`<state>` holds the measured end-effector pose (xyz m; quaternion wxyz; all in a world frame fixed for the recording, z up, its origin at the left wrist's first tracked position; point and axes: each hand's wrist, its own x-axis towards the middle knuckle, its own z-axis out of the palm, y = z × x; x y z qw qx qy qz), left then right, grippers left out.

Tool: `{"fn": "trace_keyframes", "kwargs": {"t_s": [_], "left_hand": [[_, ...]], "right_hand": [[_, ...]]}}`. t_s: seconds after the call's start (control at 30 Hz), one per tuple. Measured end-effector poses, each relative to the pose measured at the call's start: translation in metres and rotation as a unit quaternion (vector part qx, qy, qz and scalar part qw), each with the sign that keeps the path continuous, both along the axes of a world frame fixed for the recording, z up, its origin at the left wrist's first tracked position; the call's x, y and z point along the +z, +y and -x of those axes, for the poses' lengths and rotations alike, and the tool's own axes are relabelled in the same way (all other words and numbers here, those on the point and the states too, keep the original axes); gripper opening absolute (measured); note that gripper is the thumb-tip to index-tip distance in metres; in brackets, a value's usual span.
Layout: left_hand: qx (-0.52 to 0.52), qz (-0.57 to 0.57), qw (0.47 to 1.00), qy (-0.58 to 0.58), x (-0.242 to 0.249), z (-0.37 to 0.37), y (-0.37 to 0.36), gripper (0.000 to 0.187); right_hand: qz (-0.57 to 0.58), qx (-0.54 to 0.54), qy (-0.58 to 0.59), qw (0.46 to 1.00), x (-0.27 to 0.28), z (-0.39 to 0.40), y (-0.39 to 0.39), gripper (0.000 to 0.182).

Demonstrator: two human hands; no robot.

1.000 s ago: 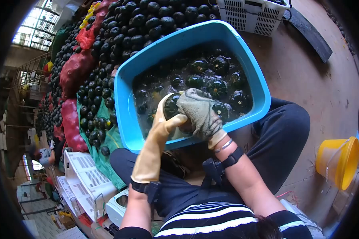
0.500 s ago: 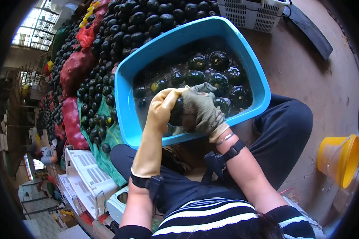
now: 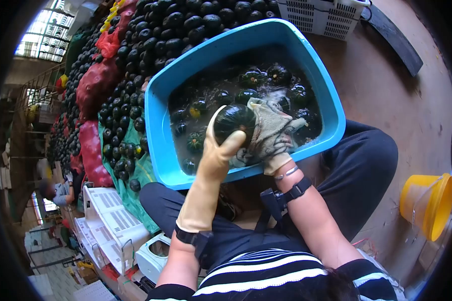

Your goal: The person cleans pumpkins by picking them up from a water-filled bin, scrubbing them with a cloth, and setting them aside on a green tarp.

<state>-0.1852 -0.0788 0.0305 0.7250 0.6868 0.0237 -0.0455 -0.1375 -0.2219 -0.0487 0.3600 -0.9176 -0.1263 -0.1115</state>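
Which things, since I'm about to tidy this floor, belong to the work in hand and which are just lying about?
In use:
dark green squash in the left hand
greyish cloth over the right hand
blue tub

Seemingly just lying about:
yellow bucket
curved black strip

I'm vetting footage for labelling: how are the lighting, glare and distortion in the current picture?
Head view: strong fisheye distortion, with black corners; head view: the window at upper left looks overexposed; head view: bright glints dot the held dark squash; head view: the far-left background is dim, its detail hard to make out.
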Motion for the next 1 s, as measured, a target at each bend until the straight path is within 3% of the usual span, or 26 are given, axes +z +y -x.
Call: {"fn": "trace_keyframes", "kwargs": {"t_s": [0.03,0.07,0.1,0.13,0.17,0.23,0.3,0.37,0.43,0.47,0.5,0.53,0.57,0.6,0.63,0.67,0.7,0.73,0.77,0.8,0.83,0.87,0.9,0.93,1.0], "left_hand": [[-0.035,0.111,0.993,0.036,0.003,-0.004,0.007,0.088],[-0.030,0.113,0.993,0.035,0.004,-0.002,0.011,0.088],[-0.014,-0.072,0.997,0.030,0.004,-0.001,0.014,0.088],[0.000,-0.256,0.966,0.026,0.005,-0.001,0.017,0.088],[0.012,-0.431,0.902,0.021,0.007,0.000,0.020,0.089],[-0.045,-0.471,0.880,0.044,0.020,-0.005,0.025,0.094],[-0.169,-0.562,0.807,0.056,0.039,0.000,0.022,0.098],[-0.172,-0.556,0.808,0.096,0.048,0.001,0.027,0.095],[-0.156,-0.229,0.958,0.071,0.040,0.001,0.039,0.090],[-0.075,-0.118,0.990,-0.016,0.014,0.010,0.043,0.077],[-0.027,-0.024,0.997,0.071,0.017,0.019,0.041,0.060],[0.013,0.149,0.983,0.102,0.018,0.025,0.038,0.055],[0.052,0.318,0.938,0.129,0.023,0.030,0.036,0.049],[0.120,0.329,0.930,0.108,0.010,0.027,0.049,0.047],[0.230,0.223,0.945,0.071,0.016,0.021,0.063,0.043],[0.153,0.212,0.964,-0.047,-0.028,0.016,0.136,0.044],[0.279,0.382,0.879,0.054,0.011,0.003,0.165,0.062],[0.280,0.500,0.819,-0.002,0.010,-0.007,0.220,0.073],[0.135,0.508,0.850,-0.040,0.019,0.009,0.253,0.077],[0.301,0.391,0.866,-0.077,0.032,-0.004,0.226,0.066],[0.456,0.260,0.844,-0.112,0.042,-0.022,0.188,0.057],[0.369,0.111,0.922,-0.037,0.030,-0.029,0.182,0.060],[0.266,-0.042,0.962,0.040,0.008,-0.035,0.178,0.063],[0.102,-0.208,0.973,-0.009,-0.029,-0.035,0.163,0.069],[-0.130,-0.423,0.892,0.091,-0.037,-0.045,0.106,0.093]], "right_hand": [[0.082,-0.024,-0.033,0.996,0.006,0.003,0.002,0.047],[0.093,0.039,0.080,0.992,0.047,0.000,0.001,0.047],[0.103,0.099,0.191,0.971,0.085,-0.002,0.000,0.047],[0.038,0.103,0.046,0.993,0.069,0.008,0.005,0.045],[-0.028,0.103,-0.100,0.989,0.052,0.019,0.009,0.044],[-0.110,0.156,-0.050,0.980,0.049,0.018,0.006,0.037],[-0.069,0.211,-0.073,0.972,0.041,0.006,0.002,0.033],[-0.042,0.211,-0.060,0.975,0.041,0.001,-0.002,0.040],[-0.064,0.202,-0.060,0.975,0.050,0.001,-0.003,0.042],[-0.103,0.209,-0.030,0.972,0.049,0.003,-0.005,0.039],[-0.068,0.233,-0.060,0.968,0.040,0.000,0.001,0.038],[-0.102,0.212,-0.076,0.969,0.032,0.001,0.007,0.032],[-0.136,0.191,-0.089,0.968,0.028,0.004,0.012,0.027],[-0.009,0.188,-0.052,0.981,0.025,0.004,0.015,0.025],[-0.006,0.164,-0.123,0.979,0.044,0.010,0.009,0.025],[-0.006,0.172,-0.122,0.977,0.042,0.014,0.006,0.025],[-0.134,0.127,-0.041,0.982,0.040,0.015,0.000,0.031],[-0.260,0.075,0.042,0.962,0.037,0.014,-0.007,0.039],[-0.343,0.070,0.134,0.927,0.024,0.009,-0.012,0.037],[-0.230,0.030,0.013,0.973,0.005,0.004,-0.017,0.026],[-0.109,-0.011,-0.110,0.988,0.001,-0.001,-0.018,0.016],[-0.184,-0.009,-0.016,0.983,-0.003,-0.006,-0.020,0.015],[-0.185,-0.008,-0.017,0.983,0.006,-0.007,-0.019,0.015],[-0.126,-0.004,-0.047,0.991,0.016,-0.004,-0.019,0.013],[-0.070,-0.003,-0.066,0.995,0.022,-0.001,-0.017,0.011]]}}
